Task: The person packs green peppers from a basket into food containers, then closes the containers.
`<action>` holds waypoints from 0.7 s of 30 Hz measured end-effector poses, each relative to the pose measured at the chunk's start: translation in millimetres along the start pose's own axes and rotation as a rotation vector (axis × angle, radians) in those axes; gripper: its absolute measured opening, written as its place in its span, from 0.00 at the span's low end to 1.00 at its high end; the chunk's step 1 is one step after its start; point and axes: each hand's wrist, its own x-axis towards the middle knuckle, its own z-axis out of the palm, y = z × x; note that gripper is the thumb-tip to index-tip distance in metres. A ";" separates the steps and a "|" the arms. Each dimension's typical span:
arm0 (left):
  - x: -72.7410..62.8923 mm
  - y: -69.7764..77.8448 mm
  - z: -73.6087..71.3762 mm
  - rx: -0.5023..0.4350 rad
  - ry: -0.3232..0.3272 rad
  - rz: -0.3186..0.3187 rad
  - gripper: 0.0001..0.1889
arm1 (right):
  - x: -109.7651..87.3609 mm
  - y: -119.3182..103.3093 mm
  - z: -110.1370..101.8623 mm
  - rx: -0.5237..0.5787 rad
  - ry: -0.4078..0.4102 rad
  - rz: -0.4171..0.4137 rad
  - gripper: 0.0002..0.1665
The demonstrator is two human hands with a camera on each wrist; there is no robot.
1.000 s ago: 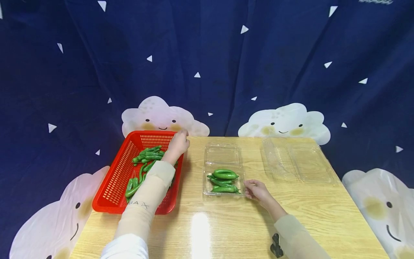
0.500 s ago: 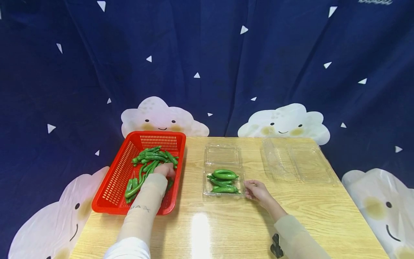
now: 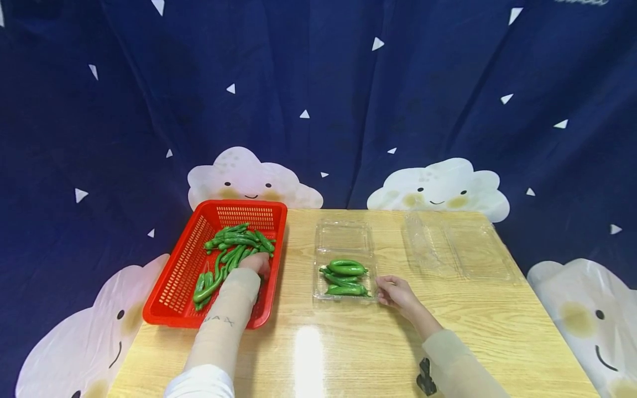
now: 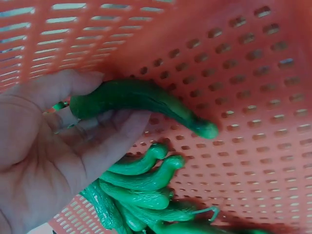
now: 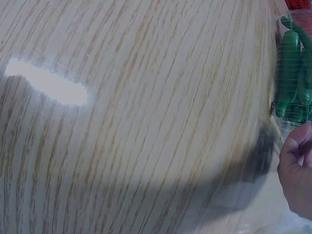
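Observation:
My left hand [image 3: 259, 263] is down inside the red basket [image 3: 169, 320], at its right side. In the left wrist view, thumb and fingers pinch one curved green pepper [image 4: 141, 97], held above the other green peppers [image 4: 141, 187] lying on the slotted bottom. To the basket's right, a clear plastic clamshell box [image 3: 343, 237] lies with its lid folded back. Several green peppers [image 3: 346, 268] are lined up in its near half. At the box's near right corner my right hand [image 3: 398, 293] pinches the edge; its fingertips are partly hidden.
Another clear clamshell [image 3: 478, 251] stands unfolded at the back right of the wooden table [image 3: 378, 354]. A small black object [image 3: 425, 377] lies by the right forearm. A dark blue curtain [image 3: 343, 99] with clouds hangs behind the table.
My left hand has moved from the basket's back right rim down and toward me into the basket, where it now holds a pepper. The right hand and the box have stayed put.

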 end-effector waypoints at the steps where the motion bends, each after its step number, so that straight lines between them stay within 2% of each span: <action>1: -0.3 0.3 -1.8 -0.007 -0.002 -0.002 0.12 | -0.2 -0.2 -0.1 -0.003 -0.001 -0.002 0.23; 4: -0.1 1.2 -11.5 -0.033 0.008 -0.004 0.13 | -0.3 -0.4 -0.5 -0.006 -0.004 -0.003 0.24; 6: 0.0 2.7 -21.4 -0.050 0.042 0.002 0.16 | -0.3 -0.5 -0.8 -0.006 -0.004 -0.003 0.24; 8: -0.8 6.6 -34.5 -0.050 0.098 0.022 0.19 | 0.0 -0.1 -0.7 -0.001 -0.003 -0.001 0.24; 11: -4.0 18.2 -55.7 -0.046 0.213 0.089 0.23 | 0.3 0.1 -0.8 0.004 -0.002 0.001 0.24; 14: -9.4 39.4 -74.0 -0.039 0.307 0.171 0.28 | 0.6 -0.1 -1.3 0.001 -0.004 0.002 0.24; 16: -13.3 57.8 -81.2 -0.018 0.340 0.229 0.30 | 0.7 -0.2 -1.6 -0.003 -0.008 0.000 0.24; 18: -17.2 78.5 -84.1 0.012 0.351 0.295 0.29 | 0.6 -0.3 -1.6 -0.003 -0.010 -0.001 0.24; 21: -21.0 108.4 -78.6 0.059 0.340 0.412 0.25 | 0.2 -0.7 -1.5 -0.004 -0.013 -0.002 0.24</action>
